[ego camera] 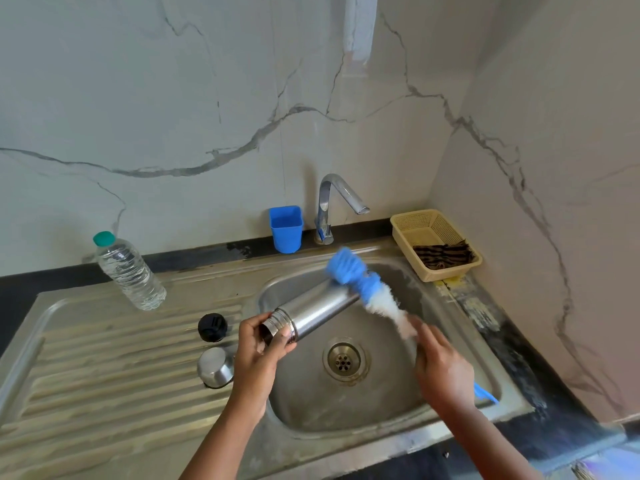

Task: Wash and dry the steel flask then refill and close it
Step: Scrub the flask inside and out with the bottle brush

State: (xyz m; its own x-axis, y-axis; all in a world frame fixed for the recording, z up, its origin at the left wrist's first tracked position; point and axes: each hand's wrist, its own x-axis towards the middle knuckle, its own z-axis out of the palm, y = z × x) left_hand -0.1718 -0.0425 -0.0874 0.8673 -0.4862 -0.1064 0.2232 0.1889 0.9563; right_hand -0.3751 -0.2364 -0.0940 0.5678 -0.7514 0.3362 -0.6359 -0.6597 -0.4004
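Head view. The steel flask (313, 315) is held tilted over the sink basin (346, 410), open threaded mouth toward the camera, base pointing away toward the tap (337, 202). It is gripped near the neck by the left hand (258, 355), thumb and fingers curled round it. A bottle brush (360, 282), blue bristles at the tip and white nearer the handle, is laid against the flask's far end on the outside; it is motion-blurred. The brush handle is gripped by the right hand (441, 368), fingers curled; a blue handle end (486, 393) is seen behind the wrist. Both forearms are raised from the bottom edge.

Surface: a steel sink with a ribbed drainboard (104, 358) on the left. On the drainboard, a black stopper (212, 327) and a steel cup lid (215, 367), mouth down, are set just beside each other, near the left hand. A plastic water bottle (130, 271) with a green cap is stood at the drainboard's back edge. A blue cup (286, 228) is placed left of the tap. A beige basket (435, 242) holding a striped cloth (443, 255) is set in the right corner. Marble-pattern wall panels (207, 98) behind and to the right.
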